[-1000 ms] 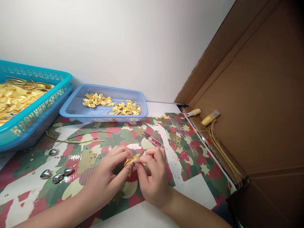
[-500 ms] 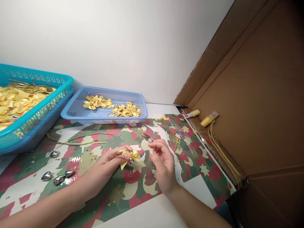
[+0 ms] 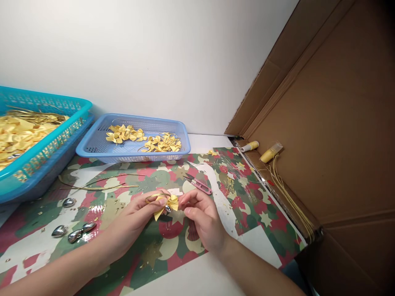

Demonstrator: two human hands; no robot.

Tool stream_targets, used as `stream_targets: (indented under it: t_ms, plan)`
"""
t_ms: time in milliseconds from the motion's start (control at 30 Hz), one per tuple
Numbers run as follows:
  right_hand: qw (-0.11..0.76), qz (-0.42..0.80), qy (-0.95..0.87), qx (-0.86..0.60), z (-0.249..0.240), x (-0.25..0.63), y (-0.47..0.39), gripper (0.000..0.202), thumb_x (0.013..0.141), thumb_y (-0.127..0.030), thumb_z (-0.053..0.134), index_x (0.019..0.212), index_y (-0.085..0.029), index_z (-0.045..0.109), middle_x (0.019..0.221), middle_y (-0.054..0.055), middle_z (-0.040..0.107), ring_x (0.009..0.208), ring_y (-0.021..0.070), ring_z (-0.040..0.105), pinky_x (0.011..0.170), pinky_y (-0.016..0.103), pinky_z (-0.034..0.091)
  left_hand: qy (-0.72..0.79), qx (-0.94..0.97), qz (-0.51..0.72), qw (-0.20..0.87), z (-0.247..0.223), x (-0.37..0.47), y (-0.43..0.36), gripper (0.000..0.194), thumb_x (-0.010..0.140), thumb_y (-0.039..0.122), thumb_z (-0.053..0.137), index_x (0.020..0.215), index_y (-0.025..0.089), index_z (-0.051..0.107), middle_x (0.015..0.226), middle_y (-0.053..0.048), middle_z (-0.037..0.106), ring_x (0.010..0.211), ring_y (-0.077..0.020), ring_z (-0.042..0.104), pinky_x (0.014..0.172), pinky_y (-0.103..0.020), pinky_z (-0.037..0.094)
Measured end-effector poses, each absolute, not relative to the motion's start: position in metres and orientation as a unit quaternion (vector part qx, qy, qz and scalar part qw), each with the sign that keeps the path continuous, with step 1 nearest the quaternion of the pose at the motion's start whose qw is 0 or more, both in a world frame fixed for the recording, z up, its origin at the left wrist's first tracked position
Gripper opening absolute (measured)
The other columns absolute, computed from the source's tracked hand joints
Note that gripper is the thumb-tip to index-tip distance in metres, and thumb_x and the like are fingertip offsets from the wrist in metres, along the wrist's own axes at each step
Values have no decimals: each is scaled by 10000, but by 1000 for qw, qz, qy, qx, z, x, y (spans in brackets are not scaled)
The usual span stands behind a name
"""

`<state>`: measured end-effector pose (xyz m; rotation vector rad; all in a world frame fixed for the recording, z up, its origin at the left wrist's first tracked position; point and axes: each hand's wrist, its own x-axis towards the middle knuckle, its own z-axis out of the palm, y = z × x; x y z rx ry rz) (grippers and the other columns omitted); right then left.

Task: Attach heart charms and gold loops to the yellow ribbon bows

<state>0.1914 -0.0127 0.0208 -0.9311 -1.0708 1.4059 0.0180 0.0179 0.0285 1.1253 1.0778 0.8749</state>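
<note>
My left hand (image 3: 140, 211) pinches a yellow ribbon bow (image 3: 173, 202) between thumb and fingers. A loop of gold cord (image 3: 157, 195) rises from the bow, and a small shiny silver piece (image 3: 168, 209) shows at its lower middle. Just right of the bow is my right hand (image 3: 200, 218), its fingers curled with a gap between thumb and forefinger and nothing visible between them. Its fingertips are at the bow's right edge; whether they touch it I cannot tell. Beyond that hand, thread snips (image 3: 199, 184) lie on the patterned table cover (image 3: 191, 242).
Silver heart-shaped pieces (image 3: 59, 231) and gold cords (image 3: 101, 186) lie on the left. A blue basket (image 3: 132, 156) holds yellow bows; a teal basket (image 3: 46, 152) is heaped with more. On the right, a cardboard wall (image 3: 333, 123) stands beside thread cones (image 3: 271, 152) and hanging cords (image 3: 290, 201).
My right hand has moved left, from beside the snips to the edge of the bow, leaving the snips in full view. My left hand keeps its hold on the bow.
</note>
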Motion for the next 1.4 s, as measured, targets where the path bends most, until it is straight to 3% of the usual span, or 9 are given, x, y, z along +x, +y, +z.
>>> stream_targets:
  t_ms: [167, 333, 700, 1067, 1400]
  plan:
    - [549, 576, -448, -408, 22, 190, -12, 138, 665, -224, 625, 801, -221, 599, 813, 18, 649, 723, 149, 552, 610, 275, 448, 483, 515, 370, 604, 14, 12, 19, 270, 751, 485, 677, 791, 221, 711, 939, -58, 713, 932, -269, 642, 803, -369, 532]
    - [546, 589, -441, -401, 23, 189, -13, 151, 667, -226, 670, 797, -221, 591, 786, 11, 676, 699, 142, 570, 631, 280, 473, 425, 595, 368, 575, 18, 12, 19, 283, 870, 447, 584, 711, 223, 653, 725, -3, 614, 709, -179, 558, 680, -287, 488]
    - [539, 612, -424, -394, 26, 189, -15, 159, 676, -276, 712, 794, -234, 614, 767, 7, 741, 766, 180, 669, 749, 334, 528, 414, 649, 367, 522, 40, 18, 17, 310, 892, 411, 528, 666, 220, 620, 660, 15, 578, 610, -149, 501, 599, -251, 450]
    - [498, 643, -390, -432, 22, 184, -15, 198, 675, -331, 739, 815, -206, 674, 565, -26, 645, 548, 128, 590, 615, 284, 483, 404, 672, 376, 493, 41, 17, 16, 326, 904, 429, 508, 682, 215, 614, 716, -11, 623, 655, -168, 576, 614, -267, 480]
    - [512, 620, -363, -471, 22, 179, -16, 338, 615, -455, 834, 749, -206, 650, 605, -18, 636, 527, 120, 581, 551, 269, 489, 418, 720, 360, 421, 39, 17, 14, 309, 924, 401, 483, 720, 219, 625, 757, -20, 670, 696, -181, 594, 646, -270, 480]
